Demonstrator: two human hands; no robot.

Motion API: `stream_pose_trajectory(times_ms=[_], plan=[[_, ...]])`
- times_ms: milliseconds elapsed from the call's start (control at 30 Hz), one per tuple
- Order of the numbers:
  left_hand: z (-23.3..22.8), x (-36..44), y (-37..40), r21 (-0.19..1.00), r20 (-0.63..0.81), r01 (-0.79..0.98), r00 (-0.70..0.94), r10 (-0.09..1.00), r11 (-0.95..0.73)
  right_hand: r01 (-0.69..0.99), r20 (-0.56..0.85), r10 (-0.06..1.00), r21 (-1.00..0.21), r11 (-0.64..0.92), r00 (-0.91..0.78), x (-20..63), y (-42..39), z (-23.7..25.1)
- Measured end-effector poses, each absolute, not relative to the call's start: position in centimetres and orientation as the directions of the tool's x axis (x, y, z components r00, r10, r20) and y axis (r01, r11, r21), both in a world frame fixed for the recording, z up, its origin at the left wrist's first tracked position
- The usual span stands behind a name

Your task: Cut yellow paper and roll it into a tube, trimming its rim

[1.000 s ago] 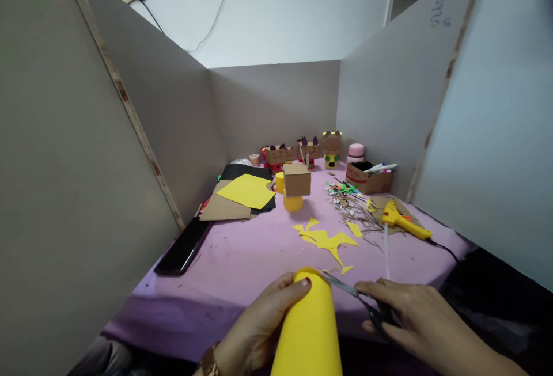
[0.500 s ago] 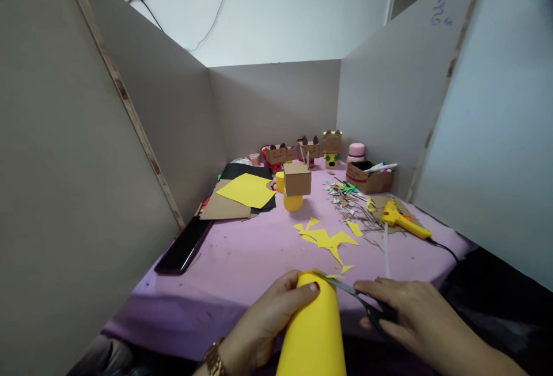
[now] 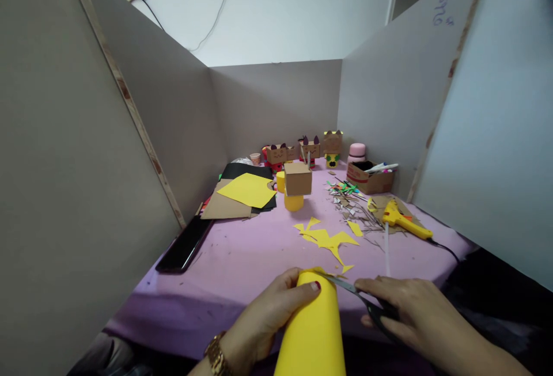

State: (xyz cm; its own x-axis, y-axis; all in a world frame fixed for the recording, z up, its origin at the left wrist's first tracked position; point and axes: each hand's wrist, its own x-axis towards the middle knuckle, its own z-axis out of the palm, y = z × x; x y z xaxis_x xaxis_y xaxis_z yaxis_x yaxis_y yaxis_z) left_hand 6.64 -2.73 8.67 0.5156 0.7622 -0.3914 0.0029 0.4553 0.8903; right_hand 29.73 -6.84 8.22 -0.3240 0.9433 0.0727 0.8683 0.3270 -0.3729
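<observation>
My left hand (image 3: 279,307) is closed around a curved sheet of yellow paper (image 3: 315,330), its thumb pressed near the upper edge. Black-handled scissors (image 3: 367,301) are held in my right hand (image 3: 410,312), and their blades reach the top edge of the paper. Just beyond lie jagged yellow paper scraps (image 3: 328,240) on the purple tablecloth (image 3: 246,255). Farther back stands a cardboard box (image 3: 298,179) on top of a yellow paper cylinder (image 3: 294,201).
On the left, yellow, brown and black sheets (image 3: 247,190) lie stacked behind a phone (image 3: 185,246). A yellow glue gun (image 3: 406,221) rests at right near small cuttings (image 3: 349,203). Behind are a carton of pens (image 3: 370,179), a pink bottle (image 3: 356,152) and several cardboard figures (image 3: 309,150). Grey panels (image 3: 276,102) enclose the table.
The scissor blades have shifted slightly at the paper's top edge, and a small yellow strip there looks different. Both hands keep their hold; the view has barely moved.
</observation>
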Motion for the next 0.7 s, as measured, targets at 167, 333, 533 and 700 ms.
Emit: stream_pose_trajectory(times_ms=[167, 333, 533, 700], plan=[[9.0, 6.5, -2.9, 0.88, -0.388, -0.037, 0.519, 0.762, 0.473, 0.847, 0.103, 0.939, -0.408, 0.34, -0.327, 29.9, -6.8, 8.2], [8.8, 6.5, -2.8, 0.881, -0.359, -0.062, 0.56, 0.747, 0.47, 0.837, 0.105, 0.939, -0.43, 0.34, -0.327, 29.9, -6.8, 7.9], [9.1, 6.4, -2.8, 0.814, -0.393, -0.194, 0.51, 0.765, 0.547, 0.821, 0.14, 0.944, -0.466, 0.329, -0.299, 29.8, -6.6, 7.7], [7.4, 6.6, -2.2, 0.478, -0.476, -0.421, 0.613, 0.63, 0.771, 0.808, 0.143, 0.956, -0.512, 0.292, -0.255, 29.4, -6.7, 8.0]])
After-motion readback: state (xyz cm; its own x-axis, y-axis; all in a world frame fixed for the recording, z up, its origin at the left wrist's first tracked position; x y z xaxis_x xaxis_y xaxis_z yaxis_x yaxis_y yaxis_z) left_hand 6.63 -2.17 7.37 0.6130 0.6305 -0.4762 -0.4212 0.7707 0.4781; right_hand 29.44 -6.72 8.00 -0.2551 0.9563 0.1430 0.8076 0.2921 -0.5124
